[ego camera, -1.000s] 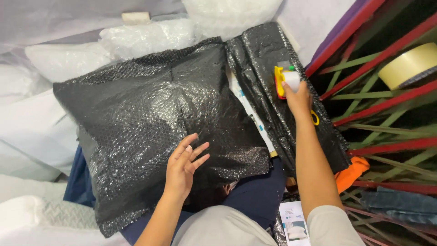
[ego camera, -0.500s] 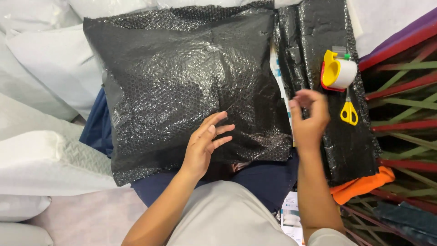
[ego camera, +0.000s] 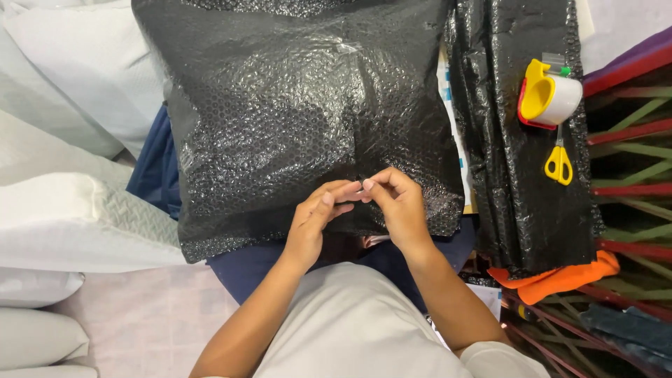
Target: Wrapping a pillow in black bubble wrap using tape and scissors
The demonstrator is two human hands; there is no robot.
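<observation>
A large parcel wrapped in black bubble wrap (ego camera: 294, 105) lies across my lap. My left hand (ego camera: 315, 217) and my right hand (ego camera: 399, 206) meet at the parcel's near edge, fingertips touching. They pinch a small clear strip of tape (ego camera: 361, 186) between them; it is barely visible. A yellow and red tape dispenser with a white roll (ego camera: 549, 94) sits to the right, apart from both hands. Below it lie yellow-handled scissors (ego camera: 558, 164).
The dispenser and scissors rest on a folded stack of black bubble wrap (ego camera: 525, 210) with an orange cloth (ego camera: 560, 280) under its near end. White padded bundles (ego camera: 70, 217) are piled on the left. A rack of red and green bars (ego camera: 630, 140) stands at the right.
My right hand came back from the tape dispenser to the parcel's near edge. My left hand lifted off its flat rest and joined it, fingertips pinched together. The view has dropped closer to the parcel.
</observation>
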